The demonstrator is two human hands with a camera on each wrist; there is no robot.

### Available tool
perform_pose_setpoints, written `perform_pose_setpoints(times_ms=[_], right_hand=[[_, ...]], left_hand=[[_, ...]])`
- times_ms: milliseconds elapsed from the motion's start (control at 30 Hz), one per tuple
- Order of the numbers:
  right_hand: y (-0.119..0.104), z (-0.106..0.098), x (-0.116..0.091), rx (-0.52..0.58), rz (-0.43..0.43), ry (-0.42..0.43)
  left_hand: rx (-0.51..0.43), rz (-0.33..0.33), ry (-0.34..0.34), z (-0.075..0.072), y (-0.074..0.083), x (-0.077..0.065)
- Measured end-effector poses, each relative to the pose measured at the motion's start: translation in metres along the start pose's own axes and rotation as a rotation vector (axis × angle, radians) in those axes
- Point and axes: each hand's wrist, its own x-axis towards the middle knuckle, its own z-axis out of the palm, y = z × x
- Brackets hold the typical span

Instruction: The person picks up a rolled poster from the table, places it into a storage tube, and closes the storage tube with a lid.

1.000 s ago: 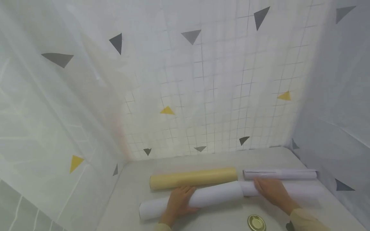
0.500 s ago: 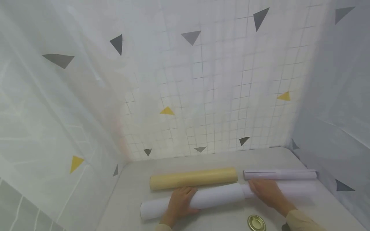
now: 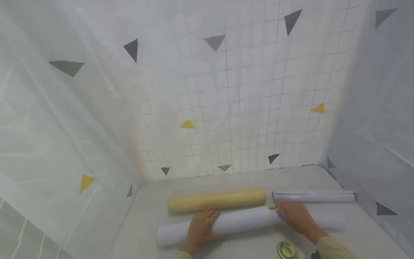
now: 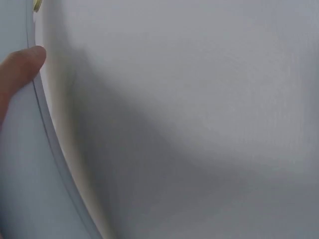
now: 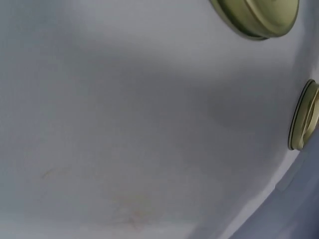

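My left hand [image 3: 202, 228] grips a white mailing tube [image 3: 240, 220] near its middle; in the left wrist view one digit [image 4: 22, 69] lies along the tube wall [image 4: 30, 164]. My right hand [image 3: 295, 217] holds a rolled white sheet [image 3: 330, 221] that lines up with the tube's right end. The fingers hide where roll and tube meet. A thin gold rim [image 3: 273, 208] shows by the right fingertips. On the table in front lies a round gold lid [image 3: 287, 250]; the right wrist view has this lid [image 5: 264, 15] and a second gold cap [image 5: 304, 117] beside the roll.
Behind the white tube lies a yellow tube [image 3: 216, 200]. Another rolled white sheet [image 3: 313, 196] rests at the back right. Pale sheeting with grey and yellow triangles forms the back wall [image 3: 239, 144] and both sides around the table [image 3: 155, 187].
My right hand has moved left with the rolled sheet, whose far right end has also shifted left toward the tube. A gold rim now shows at the right fingertips. My left hand stays almost still.
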Motion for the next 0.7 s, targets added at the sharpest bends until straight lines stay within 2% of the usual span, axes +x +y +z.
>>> perform_pose_setpoints(times_ms=[100,167,333,400,467,600,633,700], right_hand=[[0.004,-0.001,-0.003,0.036,0.104,-0.052],[0.009,-0.003,-0.005,0.014,0.130,-0.053],[0.031,-0.007,-0.014,-0.213,0.011,-0.007],[0.040,-0.010,-0.019,-0.277,0.014,0.005],[0.049,-0.013,-0.025,-0.314,0.076,-0.012],[0.061,-0.019,-0.038,-0.383,0.252,-0.101],[0.064,-0.020,-0.041,-0.386,0.296,-0.124],[0.069,-0.021,-0.044,-0.323,0.446,-0.157]], left_hand=[[-0.005,-0.001,-0.007,-0.001,0.000,0.000],[-0.002,-0.007,-0.011,-0.002,0.000,-0.001],[0.001,-0.020,0.000,-0.004,0.000,-0.002],[-0.003,-0.014,0.003,-0.003,0.000,-0.002],[-0.004,-0.007,0.010,-0.001,-0.001,-0.002],[0.006,0.008,0.031,0.003,0.000,-0.003],[0.011,0.008,0.030,0.003,0.000,-0.004],[0.017,0.001,0.014,0.003,0.001,-0.005]])
